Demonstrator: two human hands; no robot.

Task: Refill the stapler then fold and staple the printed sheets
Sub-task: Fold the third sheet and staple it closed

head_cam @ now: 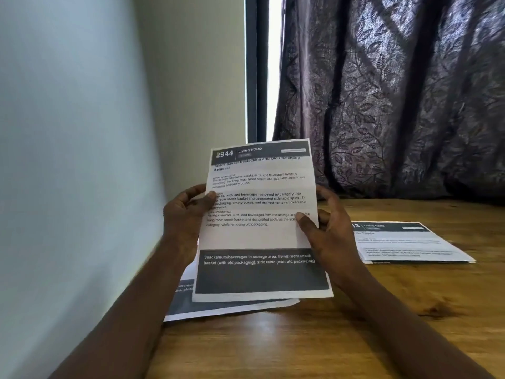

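A printed sheet (259, 220), headed 2944, is held upright above the table (382, 324) by both hands, its lower edge close to or resting on a second sheet (218, 307) lying flat beneath. The left hand (185, 214) is closed on the left edge, thumb pressed on the front near the middle, fingers curled behind. The right hand (325, 228) is closed on the right edge, thumb on the front, fingers behind. Both forearms are stretched forward from the lower corners. To the right a folded sheet (410, 242) lies flat; whether it is stapled cannot be told. Behind it a dark curtain (396, 91) hangs.
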